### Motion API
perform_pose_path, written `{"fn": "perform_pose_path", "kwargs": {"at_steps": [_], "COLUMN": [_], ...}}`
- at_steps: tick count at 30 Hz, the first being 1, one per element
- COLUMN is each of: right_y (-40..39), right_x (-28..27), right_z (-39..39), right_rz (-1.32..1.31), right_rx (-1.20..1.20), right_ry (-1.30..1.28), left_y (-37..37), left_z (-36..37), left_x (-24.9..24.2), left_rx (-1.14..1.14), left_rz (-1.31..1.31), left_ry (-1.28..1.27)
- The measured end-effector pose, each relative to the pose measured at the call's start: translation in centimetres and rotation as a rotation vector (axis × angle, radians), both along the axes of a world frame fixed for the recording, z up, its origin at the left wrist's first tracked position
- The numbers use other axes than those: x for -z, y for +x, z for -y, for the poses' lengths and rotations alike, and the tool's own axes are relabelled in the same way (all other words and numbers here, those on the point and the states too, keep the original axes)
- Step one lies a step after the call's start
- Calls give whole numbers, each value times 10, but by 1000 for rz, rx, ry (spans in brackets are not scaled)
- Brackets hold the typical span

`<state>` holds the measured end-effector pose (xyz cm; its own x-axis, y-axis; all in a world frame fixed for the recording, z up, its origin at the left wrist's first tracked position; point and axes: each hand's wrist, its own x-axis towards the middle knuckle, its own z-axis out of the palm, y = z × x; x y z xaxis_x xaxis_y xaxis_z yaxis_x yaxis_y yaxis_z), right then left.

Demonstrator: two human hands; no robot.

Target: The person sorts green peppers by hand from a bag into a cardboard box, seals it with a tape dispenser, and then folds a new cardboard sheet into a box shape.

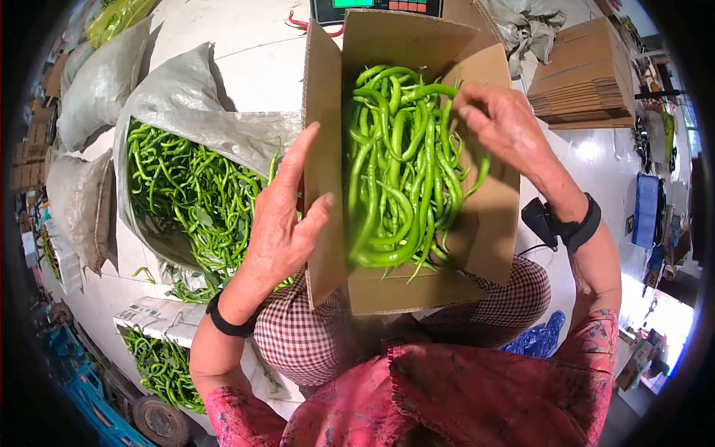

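Note:
An open cardboard box rests on my lap, filled with long green peppers laid lengthwise. My left hand lies flat against the box's left flap, fingers apart, holding nothing. At the right side of the box my right hand reaches into the pile, its fingertips pinching the stems of a few peppers. Both wrists wear black bands.
An open grey sack full of green peppers lies to the left. More sacks sit behind it. A scale stands beyond the box. Flattened cardboard boxes are stacked at the upper right. A white crate of peppers sits lower left.

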<state>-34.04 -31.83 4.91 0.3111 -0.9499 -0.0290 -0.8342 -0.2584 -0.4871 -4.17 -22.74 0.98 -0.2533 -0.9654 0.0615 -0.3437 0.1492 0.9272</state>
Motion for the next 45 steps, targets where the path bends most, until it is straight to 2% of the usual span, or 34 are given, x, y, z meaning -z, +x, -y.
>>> {"fn": "perform_pose_path", "kwargs": {"at_steps": [3,4,7,9,11,12,14,15,17,18,21,23,25,27,28,30,33,34,37,38,41,43,45], "right_y": [-11,-15,4,2,2,4,12,12,10,8,3,14,15,7,4,1,5,8,9,14,18,9,7], "right_x": [8,15,8,26,43,45,43,37,13,3,-15,-20,-31,-46,-51,-58,-54,-46,-33,-26,-22,-2,16], "right_z": [3,1,-15,-1,23,33,45,42,36,37,33,4,-5,-5,-4,-2,6,12,36,45,63,82,85], "right_rz": [-15,-53,-105,-121,40,44,355,357,281,325,287,417,460,558,558,730,635,577,500,648,622,530,530], "right_rx": [68,-30,-92,-135,60,57,224,222,143,140,175,152,110,190,188,116,-11,-70,-128,-99,-163,-300,-277], "right_ry": [-76,-191,-294,-317,405,404,752,752,448,313,437,508,476,241,240,152,279,206,226,249,279,400,458], "left_y": [-1,-2,-3,-7,-6,-5,-7,-6,-3,-3,-3,-1,-1,-4,-5,-5,-3,-3,-2,-2,-2,-2,-1], "left_z": [3,3,1,2,3,2,2,1,-2,-4,-1,-1,-2,-3,-2,0,-2,-2,-4,-4,-5,-4,-3], "left_x": [-2,-2,-1,-5,-15,-16,-13,-13,-11,-10,-11,-6,-7,-9,-11,-11,-12,-12,-10,-9,-9,-9,-8], "left_rx": [3,1,-17,-22,-30,-32,-71,-72,-79,-83,-93,-44,-69,-94,-148,-218,-145,-149,-105,-118,-131,-137,-130], "left_rz": [-28,-4,58,83,334,338,278,280,261,264,193,256,241,224,141,45,94,92,116,103,103,113,108], "left_ry": [16,5,-46,-101,-216,-217,-214,-214,-146,-140,-91,-176,-172,-166,-165,-203,-169,-173,-169,-144,-103,-95,-89]}}
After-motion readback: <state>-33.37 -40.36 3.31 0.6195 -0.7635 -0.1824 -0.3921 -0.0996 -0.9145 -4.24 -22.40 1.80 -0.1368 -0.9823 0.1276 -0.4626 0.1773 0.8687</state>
